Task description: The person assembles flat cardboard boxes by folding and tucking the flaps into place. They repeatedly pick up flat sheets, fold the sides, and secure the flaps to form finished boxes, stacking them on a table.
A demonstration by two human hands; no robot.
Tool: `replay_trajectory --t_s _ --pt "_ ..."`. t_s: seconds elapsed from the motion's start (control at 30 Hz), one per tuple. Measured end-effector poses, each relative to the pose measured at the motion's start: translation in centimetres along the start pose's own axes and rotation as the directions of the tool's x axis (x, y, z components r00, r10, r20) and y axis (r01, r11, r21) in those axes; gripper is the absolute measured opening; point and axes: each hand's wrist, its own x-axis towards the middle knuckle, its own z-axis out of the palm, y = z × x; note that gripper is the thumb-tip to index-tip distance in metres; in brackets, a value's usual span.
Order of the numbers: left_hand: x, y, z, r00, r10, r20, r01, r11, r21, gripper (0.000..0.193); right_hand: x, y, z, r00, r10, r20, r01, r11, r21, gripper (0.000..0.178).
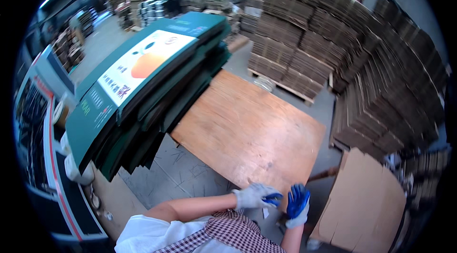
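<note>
Plywood tabletop (257, 127); gloved hands (298, 204) by its edge; green cardboard stack (147, 89)

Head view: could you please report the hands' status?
Left hand curled, contents unclear; right hand open; both near edge of wooden tabletop.
Green stack at tabletop's left.
Brown cardboard right of both.

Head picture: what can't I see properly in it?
All in the head view:
Left hand: its own back mostly hides the palm.
Right forearm: cut off by the lower edge.
Under the green cardboard stack: hidden by the stack.
Distant stacks: blurred, too small.
</note>
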Motion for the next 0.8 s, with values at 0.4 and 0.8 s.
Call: replay_trajectory --t_s 0.4,0.8 --pt "-12.8 2.3 -30.6 0.077 -0.186 -0.98 0.975 -0.192 0.113 0.087 5.2 -1.0 -13.2 0.937 0.348 -0.035 -0.35 0.933 -0.089 0.042" --pt "-10.9 4.1 -27.8 0.215 -0.404 -0.889 0.839 -0.389 0.38 0.054 8.1 2.1 -0.1 0.863 0.472 0.183 -0.4 0.857 -0.324 0.045"
